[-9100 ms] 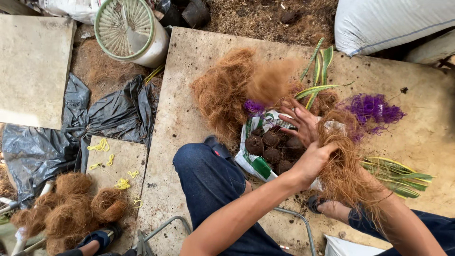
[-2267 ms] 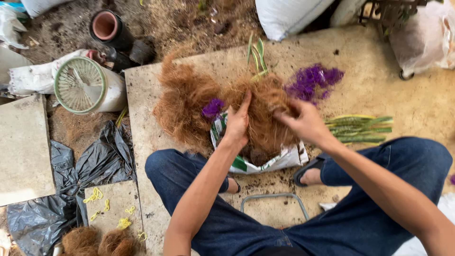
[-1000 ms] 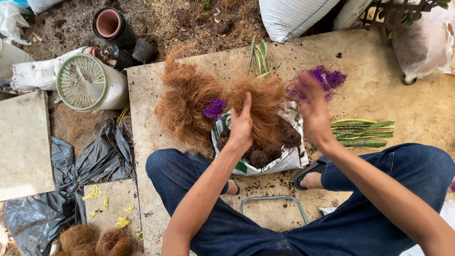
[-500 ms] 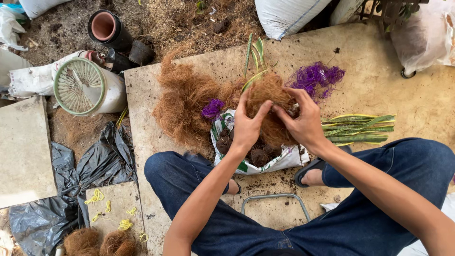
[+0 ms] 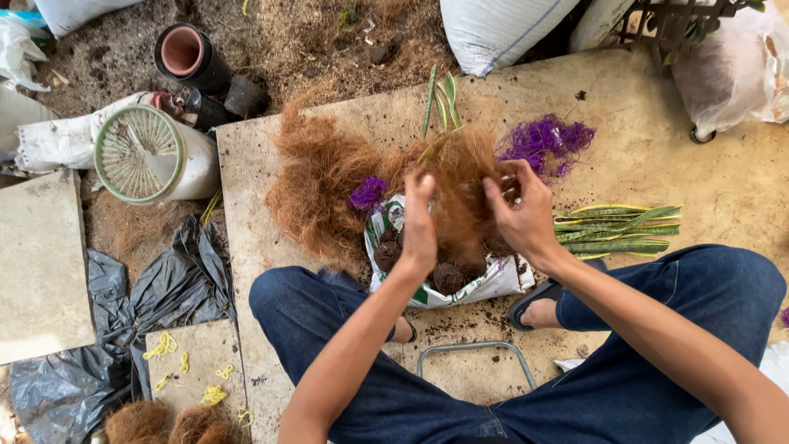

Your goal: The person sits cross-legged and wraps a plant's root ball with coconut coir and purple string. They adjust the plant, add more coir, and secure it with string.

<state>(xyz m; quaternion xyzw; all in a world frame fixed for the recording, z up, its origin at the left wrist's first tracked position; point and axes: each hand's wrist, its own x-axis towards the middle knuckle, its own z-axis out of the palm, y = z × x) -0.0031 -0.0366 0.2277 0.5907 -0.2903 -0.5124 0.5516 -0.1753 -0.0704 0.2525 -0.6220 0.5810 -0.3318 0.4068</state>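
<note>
head view, left hand (image 5: 419,226): upright, palm pressed flat against the left side of the loose brown coconut-fibre bundle (image 5: 460,185); fingers straight, thumb side hidden, so cannot tell whether closed around the fibre or only pressing.
head view, right hand (image 5: 522,214): curled on the right side of the same bundle, fingertips pinching into the fibre near its top; narrow grip holding strands.
head view, bundle position: held between both hands, above the open white plastic bag of dark soil clumps (image 5: 448,275), green narrow leaves (image 5: 440,99) poking out of its top.
head view, surroundings: big pile of brown fibre (image 5: 316,193) just left of the bag; tuft of purple shredded string (image 5: 546,144) near the right hand, smaller purple tuft (image 5: 367,195) by the left; bunch of striped green sword-shaped leaves (image 5: 616,230) on the beige stone slab (image 5: 723,189) to the right.
head view, far left: pale green slotted round basket (image 5: 136,154), black-rimmed clay pot (image 5: 187,56), black plastic sheet (image 5: 164,288).
risk, wrap: fibre loose and springy; likely to fall open if either hand lets up, since only one side looks pinched.
risk, soil: clumps could drop out the bottom, scattering onto the slab beside the bag.
risk, leaves: thin shoots could bend or snap under hard squeezing.
risk, string: purple tuft lies apart from the bundle; reaching for it one-handed could let the wrap loosen.
</note>
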